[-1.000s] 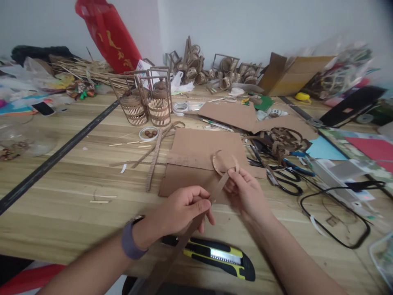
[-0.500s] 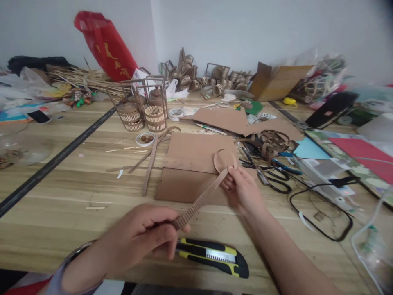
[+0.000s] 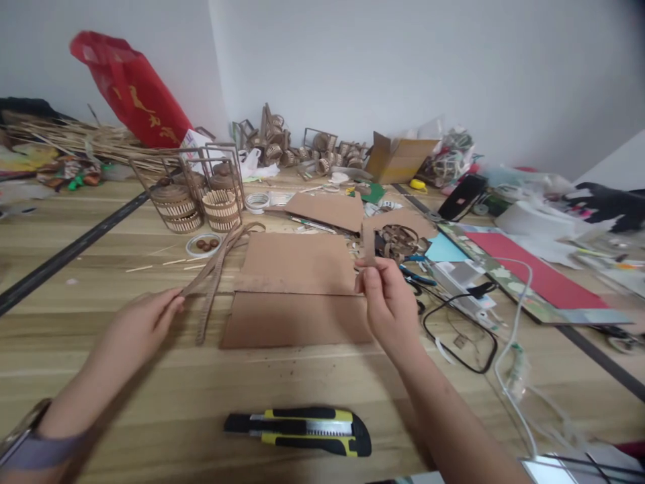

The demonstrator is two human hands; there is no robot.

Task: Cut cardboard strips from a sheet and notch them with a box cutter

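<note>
My left hand [image 3: 144,326] is closed, its fingertips pinching the near end of a thin brown cardboard strip [image 3: 204,272]. Beside that strip lies a second, ribbed cardboard strip [image 3: 210,302] on the table. Over the right edge of a flat cardboard sheet [image 3: 297,262], my right hand [image 3: 390,306] grips a short length of cardboard strip [image 3: 369,243] that sticks up above the thumb; the rest of it is hidden by the hand. A yellow and black utility knife [image 3: 307,429] rests near the front of the wooden table.
Small lidded baskets in frames [image 3: 176,205] stand at the left, near a white dish of brown balls [image 3: 204,245]. Behind the right hand lie a tangle of strips [image 3: 400,238] and a black cable [image 3: 458,363]. A red bag [image 3: 134,94] leans at the back.
My left hand has let go of the strip stretched between both hands and moved left to pinch another from the table. My right hand keeps its strip. The view has turned right.
</note>
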